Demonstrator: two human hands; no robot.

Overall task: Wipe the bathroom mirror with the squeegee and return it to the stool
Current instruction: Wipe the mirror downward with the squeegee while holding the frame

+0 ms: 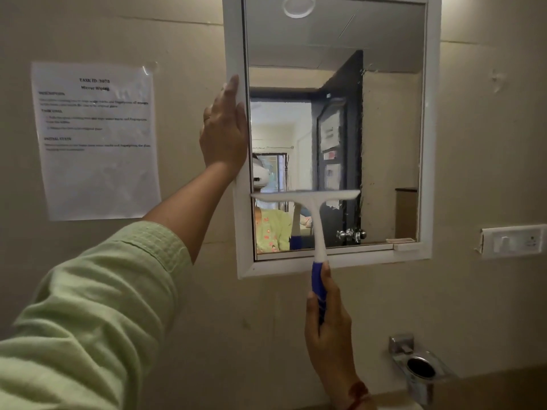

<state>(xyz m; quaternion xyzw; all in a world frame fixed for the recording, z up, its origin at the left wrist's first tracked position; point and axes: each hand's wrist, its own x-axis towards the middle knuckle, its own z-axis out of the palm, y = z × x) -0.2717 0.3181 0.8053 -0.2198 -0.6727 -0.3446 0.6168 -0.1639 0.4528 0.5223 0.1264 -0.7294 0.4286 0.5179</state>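
A white-framed bathroom mirror (427, 143) hangs on the beige wall straight ahead. My right hand (328, 329) grips the blue handle of a squeegee (316, 220), whose white blade lies flat across the lower left part of the glass. The glass to the right of the wiped strip shows streaks and water spots. My left hand (223, 128), in a pale green sleeve, presses flat against the left edge of the mirror frame, fingers together and pointing up. No stool is in view.
A printed sheet (96, 140) is taped to the wall left of the mirror. A white switch plate (513, 241) sits at the right, and a chrome holder (420, 368) juts from the wall below it. A ledge runs along the bottom right.
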